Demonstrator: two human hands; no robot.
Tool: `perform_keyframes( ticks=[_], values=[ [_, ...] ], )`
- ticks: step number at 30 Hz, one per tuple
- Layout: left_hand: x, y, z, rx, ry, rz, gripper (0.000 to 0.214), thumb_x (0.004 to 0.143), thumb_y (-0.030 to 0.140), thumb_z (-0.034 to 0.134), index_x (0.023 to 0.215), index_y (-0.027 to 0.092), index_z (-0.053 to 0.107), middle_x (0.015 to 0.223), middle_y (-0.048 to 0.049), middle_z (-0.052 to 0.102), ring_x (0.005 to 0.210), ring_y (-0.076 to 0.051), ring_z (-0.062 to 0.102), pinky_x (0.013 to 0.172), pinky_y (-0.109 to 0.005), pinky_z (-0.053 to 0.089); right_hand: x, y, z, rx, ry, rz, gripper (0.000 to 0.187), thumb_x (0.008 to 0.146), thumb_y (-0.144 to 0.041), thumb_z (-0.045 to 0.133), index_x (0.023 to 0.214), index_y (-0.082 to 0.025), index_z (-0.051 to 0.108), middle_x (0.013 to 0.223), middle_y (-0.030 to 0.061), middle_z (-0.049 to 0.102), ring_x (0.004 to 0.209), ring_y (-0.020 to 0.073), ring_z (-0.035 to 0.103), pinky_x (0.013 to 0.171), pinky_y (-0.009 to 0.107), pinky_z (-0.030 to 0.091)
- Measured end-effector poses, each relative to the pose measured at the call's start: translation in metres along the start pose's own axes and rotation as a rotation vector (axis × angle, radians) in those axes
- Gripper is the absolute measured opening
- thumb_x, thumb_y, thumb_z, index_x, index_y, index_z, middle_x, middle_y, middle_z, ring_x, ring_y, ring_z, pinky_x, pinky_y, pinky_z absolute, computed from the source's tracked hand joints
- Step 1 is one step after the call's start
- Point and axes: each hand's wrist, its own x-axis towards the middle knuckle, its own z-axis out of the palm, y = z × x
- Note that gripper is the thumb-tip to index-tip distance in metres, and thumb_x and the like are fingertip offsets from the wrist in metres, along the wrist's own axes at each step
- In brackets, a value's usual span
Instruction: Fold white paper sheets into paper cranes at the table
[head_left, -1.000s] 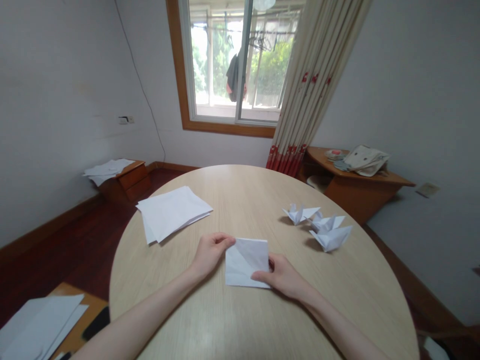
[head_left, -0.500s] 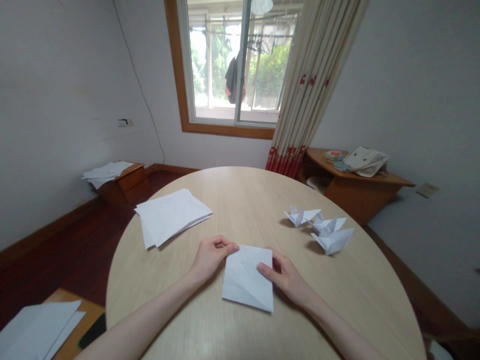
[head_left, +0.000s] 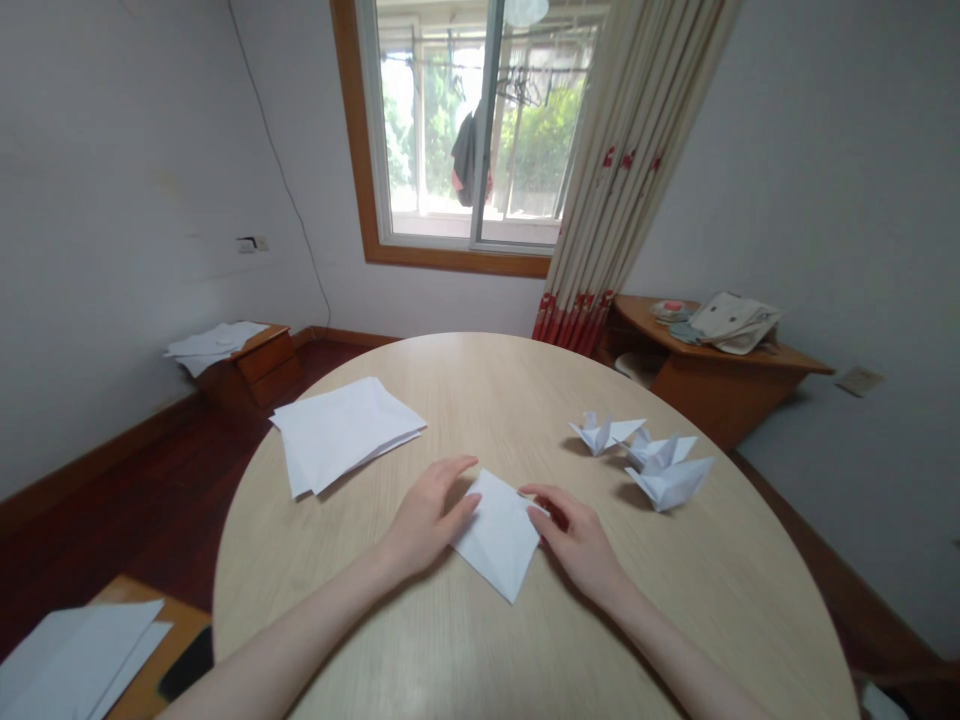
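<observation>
A folded square of white paper (head_left: 499, 540) rests on the round table in front of me, turned so that one corner points toward me. At its left side is my left hand (head_left: 431, 515), its fingers stretched out and apart from the thumb, whose tip is by the paper's left edge. My right hand (head_left: 574, 535) has the right corner between thumb and curled fingers; part of that corner is hidden. Faint creases cross the paper's upper face. Further right, several folded paper birds (head_left: 667, 482) stand grouped on the table.
A stack of white sheets (head_left: 349, 430) lies on the left of the wooden table (head_left: 480, 375). More sheets (head_left: 82, 650) lie on a low surface at lower left. A corner desk (head_left: 720, 385) holding a cloth bag (head_left: 735, 322) stands behind, right of the curtain (head_left: 622, 180).
The folded paper has turned from edge-on to corner toward me. My left fingers have loosened from its top corner and spread; my right hand has stayed at the right side.
</observation>
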Motion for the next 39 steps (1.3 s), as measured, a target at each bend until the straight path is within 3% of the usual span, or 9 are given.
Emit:
perform_keyframes(
  ticks=[3, 5, 9, 12, 14, 20, 26, 31, 39],
  values=[
    [-0.002, 0.002, -0.002, 0.112, -0.259, 0.027, 0.049, 0.089, 0.037, 0.054, 0.135, 0.022, 0.046, 0.14, -0.0096, 0.05, 0.129, -0.025, 0.045, 0.109, -0.043, 0.033, 0.001, 0.001, -0.004, -0.228, 0.015, -0.02, 0.031, 0.085, -0.035, 0.047, 0.105, -0.02, 0.065, 0.085, 0.0048, 0.066, 0.075, 0.0207, 0.059, 0.071, 0.034, 0.047],
    [-0.004, 0.003, -0.002, 0.164, -0.421, 0.004, 0.07, 0.083, 0.044, 0.062, 0.143, 0.022, 0.035, 0.148, -0.012, 0.039, 0.136, -0.026, 0.037, 0.111, -0.044, 0.031, 0.0, 0.0, -0.005, -0.337, -0.007, -0.02, 0.031, 0.085, -0.031, 0.046, 0.108, -0.02, 0.064, 0.09, 0.006, 0.067, 0.082, 0.0222, 0.06, 0.076, 0.037, 0.047],
    [-0.006, 0.001, 0.002, 0.246, -0.575, 0.029, 0.108, 0.067, 0.057, 0.074, 0.149, 0.014, 0.019, 0.153, -0.0213, 0.022, 0.142, -0.032, 0.022, 0.114, -0.05, 0.023, -0.001, -0.003, -0.005, -0.482, -0.064, -0.111, 0.028, 0.087, -0.023, 0.043, 0.102, -0.02, 0.067, 0.097, 0.0078, 0.068, 0.092, 0.0246, 0.057, 0.086, 0.041, 0.045],
    [-0.006, -0.001, 0.005, 0.296, -0.587, 0.069, 0.112, 0.066, 0.058, 0.074, 0.149, 0.009, 0.017, 0.152, -0.0255, 0.02, 0.142, -0.034, 0.019, 0.116, -0.052, 0.017, -0.002, -0.003, -0.003, -0.504, -0.096, -0.19, 0.029, 0.087, -0.02, 0.045, 0.104, -0.021, 0.069, 0.099, 0.0088, 0.066, 0.098, 0.0256, 0.055, 0.089, 0.043, 0.044],
    [-0.005, -0.002, 0.005, 0.304, -0.581, 0.063, 0.112, 0.066, 0.057, 0.075, 0.149, 0.009, 0.018, 0.151, -0.0259, 0.022, 0.142, -0.034, 0.021, 0.116, -0.052, 0.018, -0.002, -0.002, -0.002, -0.461, -0.138, -0.235, 0.032, 0.089, -0.02, 0.045, 0.111, -0.021, 0.067, 0.112, 0.0108, 0.064, 0.108, 0.0256, 0.054, 0.096, 0.045, 0.043],
    [-0.005, -0.003, 0.005, 0.279, -0.565, 0.047, 0.112, 0.064, 0.052, 0.079, 0.148, 0.012, 0.018, 0.151, -0.0238, 0.027, 0.14, -0.035, 0.027, 0.115, -0.052, 0.02, -0.004, 0.001, 0.001, -0.358, -0.402, -0.225, 0.043, 0.099, -0.031, 0.036, 0.138, -0.018, 0.047, 0.146, 0.0105, 0.043, 0.135, 0.0216, 0.037, 0.114, 0.047, 0.027],
    [-0.005, -0.001, 0.002, 0.226, -0.556, 0.045, 0.106, 0.068, 0.048, 0.077, 0.149, 0.016, 0.018, 0.152, -0.0207, 0.027, 0.14, -0.034, 0.027, 0.115, -0.052, 0.021, -0.004, 0.0, -0.005, -0.355, -0.449, -0.227, 0.045, 0.1, -0.036, 0.035, 0.142, -0.022, 0.042, 0.148, 0.008, 0.041, 0.136, 0.0223, 0.034, 0.114, 0.049, 0.025],
    [-0.006, -0.001, -0.001, 0.22, -0.592, 0.028, 0.103, 0.072, 0.047, 0.074, 0.15, 0.012, 0.016, 0.153, -0.0229, 0.022, 0.142, -0.033, 0.022, 0.115, -0.052, 0.019, -0.004, -0.001, -0.01, -0.373, -0.479, -0.219, 0.049, 0.099, -0.042, 0.036, 0.144, -0.024, 0.038, 0.15, 0.0066, 0.038, 0.137, 0.0251, 0.03, 0.113, 0.051, 0.024],
    [-0.004, -0.002, -0.002, 0.19, -0.548, -0.035, 0.096, 0.075, 0.05, 0.071, 0.149, 0.015, 0.022, 0.152, -0.0192, 0.027, 0.14, -0.033, 0.026, 0.115, -0.05, 0.022, -0.005, -0.005, -0.013, -0.317, -0.495, -0.194, 0.064, 0.09, -0.045, 0.054, 0.146, -0.022, 0.034, 0.147, 0.0112, 0.04, 0.134, 0.0286, 0.032, 0.112, 0.049, 0.026]
  ],
)
